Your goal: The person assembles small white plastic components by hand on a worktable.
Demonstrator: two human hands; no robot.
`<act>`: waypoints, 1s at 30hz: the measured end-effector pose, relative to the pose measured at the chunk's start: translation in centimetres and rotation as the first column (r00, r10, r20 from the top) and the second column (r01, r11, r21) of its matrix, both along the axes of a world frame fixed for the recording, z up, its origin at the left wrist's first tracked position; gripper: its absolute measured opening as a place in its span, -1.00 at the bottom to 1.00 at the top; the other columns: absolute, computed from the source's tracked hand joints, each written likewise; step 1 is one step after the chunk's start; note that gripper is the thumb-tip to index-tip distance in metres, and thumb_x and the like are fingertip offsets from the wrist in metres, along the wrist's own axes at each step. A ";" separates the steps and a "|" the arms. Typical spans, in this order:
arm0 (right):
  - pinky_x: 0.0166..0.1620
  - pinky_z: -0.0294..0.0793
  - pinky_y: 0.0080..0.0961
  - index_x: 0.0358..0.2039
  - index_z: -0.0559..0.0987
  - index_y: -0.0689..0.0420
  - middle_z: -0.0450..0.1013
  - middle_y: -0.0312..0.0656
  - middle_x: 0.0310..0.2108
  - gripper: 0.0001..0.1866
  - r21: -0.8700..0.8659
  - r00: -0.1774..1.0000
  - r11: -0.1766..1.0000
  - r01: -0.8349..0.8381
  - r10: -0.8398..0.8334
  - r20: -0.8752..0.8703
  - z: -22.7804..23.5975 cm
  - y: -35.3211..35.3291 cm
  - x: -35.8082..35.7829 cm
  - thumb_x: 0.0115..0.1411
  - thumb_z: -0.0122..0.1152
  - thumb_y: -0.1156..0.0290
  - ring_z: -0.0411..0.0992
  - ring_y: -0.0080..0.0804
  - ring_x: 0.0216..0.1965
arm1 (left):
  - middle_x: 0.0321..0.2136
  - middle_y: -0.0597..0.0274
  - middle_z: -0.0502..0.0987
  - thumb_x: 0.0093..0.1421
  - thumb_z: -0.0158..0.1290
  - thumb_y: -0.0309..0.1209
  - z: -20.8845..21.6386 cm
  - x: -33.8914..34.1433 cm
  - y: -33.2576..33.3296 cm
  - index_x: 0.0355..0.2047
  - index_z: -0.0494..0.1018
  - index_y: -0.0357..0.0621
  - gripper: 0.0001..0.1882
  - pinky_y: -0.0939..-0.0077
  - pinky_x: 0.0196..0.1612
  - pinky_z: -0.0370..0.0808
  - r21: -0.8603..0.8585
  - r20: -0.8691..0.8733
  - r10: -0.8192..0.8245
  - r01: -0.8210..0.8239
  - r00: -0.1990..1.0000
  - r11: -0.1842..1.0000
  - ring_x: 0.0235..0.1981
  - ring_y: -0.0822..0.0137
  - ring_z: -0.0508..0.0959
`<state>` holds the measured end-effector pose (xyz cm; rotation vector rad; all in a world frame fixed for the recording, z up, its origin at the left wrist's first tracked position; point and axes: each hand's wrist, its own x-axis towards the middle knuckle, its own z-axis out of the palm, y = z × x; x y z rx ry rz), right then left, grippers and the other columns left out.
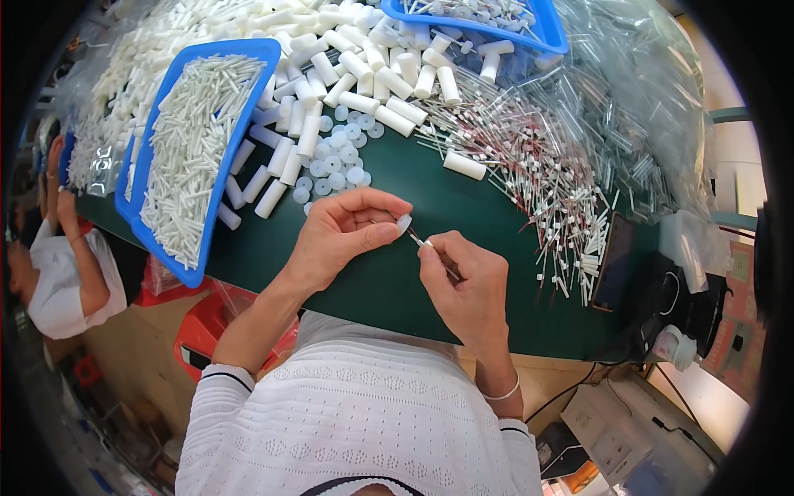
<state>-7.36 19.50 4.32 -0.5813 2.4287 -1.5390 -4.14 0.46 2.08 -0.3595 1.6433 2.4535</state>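
Note:
Over the green table, my left hand (343, 231) pinches a small translucent white disc (404, 224) between thumb and fingers. Facing it, my right hand (467, 285) is closed on a thin metal-looking rod (414, 236) with a small white piece on it. The rod's tip meets the disc or lies right beside it; I cannot tell if it passes through. Beyond my left hand lie loose discs of the same kind (335, 161). Thin rods with white ends and reddish parts (529, 165) form a heap to the far right of my hands.
A blue tray (217, 186) of short white tubes stands at left. Thick white cylinders (356, 66) pile up at the back, near another blue tray (475, 25). Clear plastic bags (633, 107) with thin tubes lie at right. A co-worker (74, 264) sits at far left.

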 end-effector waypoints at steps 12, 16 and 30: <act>-0.43 0.46 -0.39 -0.31 0.53 0.20 0.49 -0.15 -0.43 -0.90 0.123 0.953 0.991 -0.050 0.084 -0.290 -0.8 -0.1 0.1 0.18 0.22 0.49 0.50 -0.23 -0.45 | -0.17 0.22 0.57 0.14 0.18 -0.62 -1.0 0.5 0.2 -0.09 0.50 -0.30 -0.71 0.69 -0.08 0.51 0.102 -0.059 -0.023 0.029 0.998 0.994 -0.20 0.53 0.56; -0.45 0.45 -0.42 -0.30 0.52 0.19 0.49 -0.17 -0.43 -0.90 0.125 0.939 0.991 -0.053 0.092 -0.330 -1.2 -0.1 0.2 0.17 0.23 0.49 0.49 -0.26 -0.46 | -0.16 0.22 0.52 0.14 0.18 -0.62 -1.1 0.9 0.8 -0.10 0.49 -0.34 -0.72 0.70 -0.09 0.51 0.039 -0.152 0.005 0.001 0.988 0.999 -0.21 0.54 0.54; -0.48 0.48 -0.64 -0.23 0.54 0.28 0.51 -0.24 -0.52 -0.83 -0.565 0.905 0.824 0.038 0.211 0.369 -3.4 -2.0 1.9 0.34 0.09 0.42 0.46 -0.58 -0.56 | -0.12 0.17 0.38 0.15 0.19 -0.60 -0.9 2.4 0.8 -0.14 0.50 -0.30 -0.75 0.59 -0.30 0.51 0.097 -0.323 0.006 0.027 0.946 0.995 -0.25 0.47 0.46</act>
